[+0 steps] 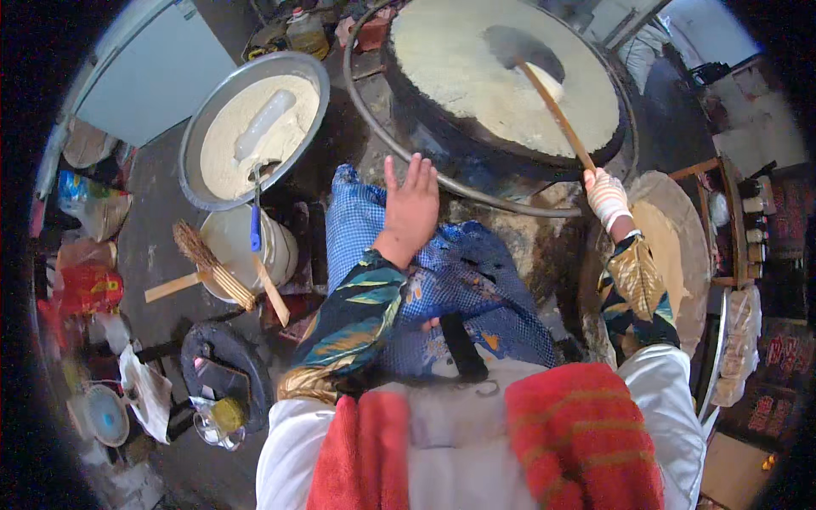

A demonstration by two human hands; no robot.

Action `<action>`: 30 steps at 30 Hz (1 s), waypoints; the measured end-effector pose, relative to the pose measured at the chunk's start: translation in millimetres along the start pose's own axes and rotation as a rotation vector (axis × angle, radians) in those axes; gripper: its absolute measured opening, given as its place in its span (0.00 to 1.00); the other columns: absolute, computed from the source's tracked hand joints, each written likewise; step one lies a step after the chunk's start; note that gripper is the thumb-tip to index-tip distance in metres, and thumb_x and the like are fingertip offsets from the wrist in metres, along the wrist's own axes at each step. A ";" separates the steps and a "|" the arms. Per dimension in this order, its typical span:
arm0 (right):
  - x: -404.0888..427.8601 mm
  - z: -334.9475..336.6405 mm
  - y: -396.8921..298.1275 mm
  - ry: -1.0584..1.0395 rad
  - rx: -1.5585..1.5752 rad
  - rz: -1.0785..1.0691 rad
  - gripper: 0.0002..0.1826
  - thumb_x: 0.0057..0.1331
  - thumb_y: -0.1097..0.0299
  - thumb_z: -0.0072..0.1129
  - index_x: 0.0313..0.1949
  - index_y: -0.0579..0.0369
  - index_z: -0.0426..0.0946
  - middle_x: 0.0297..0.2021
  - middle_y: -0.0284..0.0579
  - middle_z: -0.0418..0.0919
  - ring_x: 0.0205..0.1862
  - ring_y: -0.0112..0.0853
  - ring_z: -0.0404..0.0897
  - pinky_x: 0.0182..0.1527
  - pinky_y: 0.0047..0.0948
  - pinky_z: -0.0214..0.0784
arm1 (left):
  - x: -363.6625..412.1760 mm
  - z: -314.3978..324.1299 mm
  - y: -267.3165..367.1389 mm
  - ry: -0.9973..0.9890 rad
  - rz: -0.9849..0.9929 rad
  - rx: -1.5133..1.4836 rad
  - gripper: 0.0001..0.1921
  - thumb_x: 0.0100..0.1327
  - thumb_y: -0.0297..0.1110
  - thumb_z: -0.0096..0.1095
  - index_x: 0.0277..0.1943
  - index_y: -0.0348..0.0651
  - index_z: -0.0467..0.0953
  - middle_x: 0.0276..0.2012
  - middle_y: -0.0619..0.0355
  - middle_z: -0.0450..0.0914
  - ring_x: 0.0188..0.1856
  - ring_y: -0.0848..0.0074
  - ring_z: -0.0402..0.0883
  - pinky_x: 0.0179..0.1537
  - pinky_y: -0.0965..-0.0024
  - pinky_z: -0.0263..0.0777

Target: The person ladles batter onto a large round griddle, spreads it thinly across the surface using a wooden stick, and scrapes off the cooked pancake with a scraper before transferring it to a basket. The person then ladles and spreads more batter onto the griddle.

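Note:
My right hand (607,194), wrapped in a striped bandage or glove, grips the near end of a long wooden handle (554,111). The handle reaches over a large round griddle (468,143) coated with a pale layer of batter (446,64). A dark patch and a white patch show around its far end; the tool's head cannot be made out clearly. My left hand (411,210) is empty, fingers extended, above blue checked cloth (357,223) on my lap. Its fingertips are close to the metal ring (440,178) around the griddle; whether they touch is unclear.
To the left, a metal basin (191,172) holds pale batter and a blue-handled ladle (255,229). Below it stands a white bucket (284,245) with a straw brush (204,255) and wood strips across it. A round board (692,223) lies beside my right forearm, near a wooden rack (733,217).

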State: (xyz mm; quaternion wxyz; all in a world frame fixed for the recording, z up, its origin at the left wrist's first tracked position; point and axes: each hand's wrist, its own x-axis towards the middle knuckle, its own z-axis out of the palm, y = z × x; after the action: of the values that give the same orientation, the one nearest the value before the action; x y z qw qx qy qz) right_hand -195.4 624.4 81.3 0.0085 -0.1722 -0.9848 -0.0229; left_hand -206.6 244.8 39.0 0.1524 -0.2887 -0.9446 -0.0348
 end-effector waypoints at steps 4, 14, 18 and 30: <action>-12.1 12.9 11.3 -0.087 -0.074 -0.022 0.19 0.68 0.50 0.36 0.39 0.49 0.72 0.33 0.56 0.78 0.37 0.53 0.77 0.41 0.51 0.67 | 4.6 3.9 -12.6 0.016 -0.032 0.011 0.22 0.59 0.30 0.43 0.57 0.33 0.67 0.60 0.50 0.66 0.68 0.63 0.55 0.65 0.37 0.28; -21.9 8.4 25.9 -0.092 -0.045 0.054 0.22 0.67 0.48 0.36 0.42 0.51 0.73 0.38 0.57 0.77 0.43 0.51 0.76 0.46 0.48 0.67 | 17.3 13.7 -60.7 0.029 -0.123 0.104 0.23 0.58 0.29 0.44 0.58 0.37 0.67 0.62 0.56 0.65 0.67 0.65 0.55 0.63 0.34 0.30; -15.3 -5.1 23.5 -0.012 -0.018 0.033 0.21 0.68 0.50 0.34 0.41 0.52 0.72 0.37 0.58 0.77 0.42 0.53 0.75 0.45 0.50 0.66 | 24.0 1.6 -64.5 -0.011 -0.146 0.143 0.25 0.56 0.30 0.46 0.59 0.37 0.66 0.61 0.55 0.65 0.66 0.63 0.57 0.62 0.32 0.31; -2.9 -15.8 0.5 -0.104 -0.014 0.046 0.21 0.68 0.50 0.36 0.41 0.52 0.72 0.37 0.56 0.78 0.42 0.51 0.76 0.46 0.49 0.66 | 3.0 -1.1 25.1 -0.005 0.038 -0.014 0.24 0.58 0.32 0.45 0.58 0.33 0.67 0.61 0.50 0.65 0.67 0.61 0.56 0.63 0.33 0.30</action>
State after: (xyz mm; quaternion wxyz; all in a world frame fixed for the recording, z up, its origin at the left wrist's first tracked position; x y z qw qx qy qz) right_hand -192.4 623.2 96.9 -0.0434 -0.1959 -0.9794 -0.0203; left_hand -194.7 267.2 40.4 0.1487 -0.3076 -0.9390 -0.0381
